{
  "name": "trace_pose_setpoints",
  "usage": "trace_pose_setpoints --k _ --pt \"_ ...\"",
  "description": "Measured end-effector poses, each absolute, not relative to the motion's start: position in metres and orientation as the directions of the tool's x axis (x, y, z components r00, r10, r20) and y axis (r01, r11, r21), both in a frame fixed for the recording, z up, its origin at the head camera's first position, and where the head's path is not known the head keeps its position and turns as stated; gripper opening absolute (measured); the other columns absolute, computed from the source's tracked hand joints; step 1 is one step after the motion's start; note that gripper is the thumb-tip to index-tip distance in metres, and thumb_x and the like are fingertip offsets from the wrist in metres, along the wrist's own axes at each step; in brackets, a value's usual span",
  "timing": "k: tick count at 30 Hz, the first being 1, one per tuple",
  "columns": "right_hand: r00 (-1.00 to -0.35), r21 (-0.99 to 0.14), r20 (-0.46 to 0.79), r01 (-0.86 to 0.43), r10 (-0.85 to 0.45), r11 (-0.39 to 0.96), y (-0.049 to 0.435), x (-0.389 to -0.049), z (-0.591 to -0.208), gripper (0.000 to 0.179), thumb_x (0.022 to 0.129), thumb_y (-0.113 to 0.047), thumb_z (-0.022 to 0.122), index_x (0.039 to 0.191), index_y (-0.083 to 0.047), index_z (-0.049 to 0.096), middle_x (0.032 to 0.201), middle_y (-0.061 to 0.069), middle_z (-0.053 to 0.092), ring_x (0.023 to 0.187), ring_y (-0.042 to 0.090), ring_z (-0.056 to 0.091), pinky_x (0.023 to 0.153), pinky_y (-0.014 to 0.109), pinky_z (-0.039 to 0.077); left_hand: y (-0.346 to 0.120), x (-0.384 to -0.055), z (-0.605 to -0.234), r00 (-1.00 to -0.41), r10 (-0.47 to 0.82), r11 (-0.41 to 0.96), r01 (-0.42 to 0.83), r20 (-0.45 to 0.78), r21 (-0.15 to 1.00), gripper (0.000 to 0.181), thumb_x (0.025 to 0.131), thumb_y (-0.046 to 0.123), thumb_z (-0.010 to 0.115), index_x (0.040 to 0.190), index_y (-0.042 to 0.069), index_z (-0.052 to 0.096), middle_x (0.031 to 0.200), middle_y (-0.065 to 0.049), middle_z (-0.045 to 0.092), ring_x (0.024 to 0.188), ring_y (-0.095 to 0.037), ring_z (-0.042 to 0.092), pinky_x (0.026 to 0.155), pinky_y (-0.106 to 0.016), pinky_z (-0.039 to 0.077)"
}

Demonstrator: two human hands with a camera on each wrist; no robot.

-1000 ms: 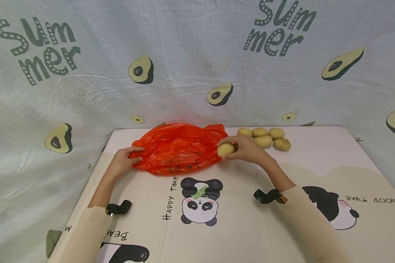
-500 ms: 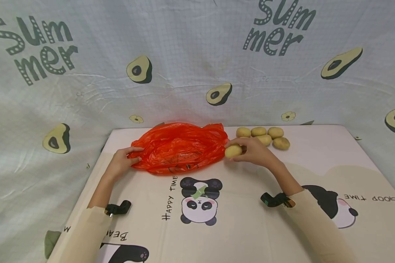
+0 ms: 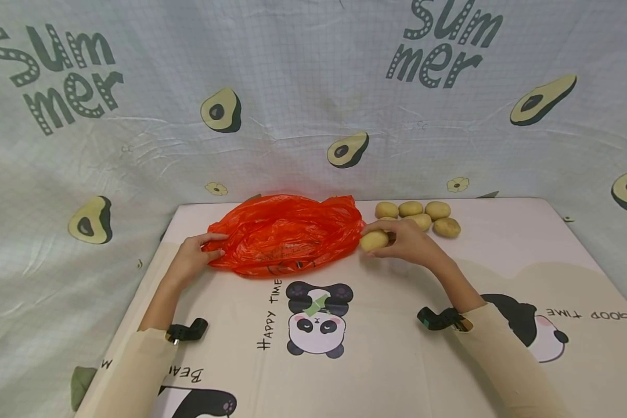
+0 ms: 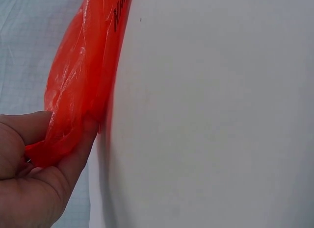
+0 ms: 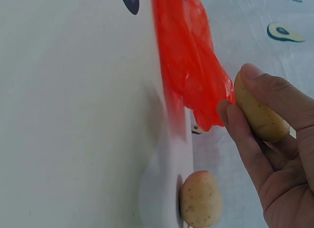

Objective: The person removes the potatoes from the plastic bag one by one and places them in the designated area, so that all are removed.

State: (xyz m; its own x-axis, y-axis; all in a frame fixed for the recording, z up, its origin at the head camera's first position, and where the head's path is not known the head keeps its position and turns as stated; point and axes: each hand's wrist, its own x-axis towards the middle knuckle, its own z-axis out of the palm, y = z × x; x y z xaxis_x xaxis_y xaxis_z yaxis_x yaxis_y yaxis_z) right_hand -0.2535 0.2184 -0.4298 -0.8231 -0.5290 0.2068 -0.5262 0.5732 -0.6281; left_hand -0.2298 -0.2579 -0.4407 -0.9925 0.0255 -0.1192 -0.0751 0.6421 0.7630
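A red plastic bag [image 3: 287,235] lies spread on the table, crumpled, its near side printed with dark marks. My left hand [image 3: 188,258] pinches the bag's left edge between thumb and fingers, as the left wrist view shows up close. In my right hand [image 3: 410,241] is a yellow-brown potato [image 5: 260,113], gripped between thumb and fingers just off the bag's right side. The fingertips are right at the bag's edge in the right wrist view. Parts of the potato are hidden behind the thumb and fingers.
Several more potatoes [image 3: 438,210] lie grouped at the table's back edge, right of the bag, partly covered by my right hand. The table [image 3: 371,360] has panda prints on its cover. Behind it hangs a pale curtain [image 3: 282,69] with avocado prints.
My right hand has drawn to the right with the potato, from over the bag's right edge to just beside it. My left hand has stayed on the bag.
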Motion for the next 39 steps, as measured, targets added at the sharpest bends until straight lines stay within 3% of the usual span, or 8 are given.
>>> trace_pose_setpoints --k 9,32,39 --pt "-0.827 -0.622 0.178 -0.514 -0.533 0.59 0.2223 -0.2525 -0.4295 0.04 0.073 -0.032 0.082 0.109 -0.029 0.067 0.101 -0.012 0.063 0.079 0.014 0.054 0.066 0.028 0.051 -0.2578 -0.2299 -0.4405 -0.992 0.028 0.645 -0.074 -0.12 0.76 0.038 0.091 0.006 0.059 0.129 0.006 0.057 0.141 -0.021 0.042 0.133 -0.038 0.032 0.107 -0.052 0.033" --pt "-0.828 -0.594 0.16 -0.516 -0.537 0.618 0.226 -0.2533 -0.4355 0.038 0.073 -0.032 0.082 0.108 -0.034 0.067 0.097 -0.012 0.06 0.078 0.014 0.052 0.063 0.027 0.048 -0.2575 -0.2332 -0.445 -0.991 0.013 0.641 -0.095 -0.135 0.762 0.037 0.092 0.008 0.058 0.129 0.008 0.057 0.142 -0.02 0.041 0.13 -0.036 0.035 0.104 -0.049 0.038" --pt "-0.831 -0.595 0.165 -0.513 -0.531 0.618 0.2282 -0.253 -0.4352 0.038 0.072 -0.035 0.081 0.108 -0.032 0.068 0.107 -0.009 0.063 0.079 0.014 0.052 0.065 0.027 0.047 -0.2567 -0.2324 -0.4431 -0.99 0.015 0.64 -0.099 -0.141 0.762 0.037 0.092 0.007 0.057 0.129 0.008 0.057 0.142 -0.02 0.041 0.13 -0.036 0.035 0.104 -0.049 0.037"
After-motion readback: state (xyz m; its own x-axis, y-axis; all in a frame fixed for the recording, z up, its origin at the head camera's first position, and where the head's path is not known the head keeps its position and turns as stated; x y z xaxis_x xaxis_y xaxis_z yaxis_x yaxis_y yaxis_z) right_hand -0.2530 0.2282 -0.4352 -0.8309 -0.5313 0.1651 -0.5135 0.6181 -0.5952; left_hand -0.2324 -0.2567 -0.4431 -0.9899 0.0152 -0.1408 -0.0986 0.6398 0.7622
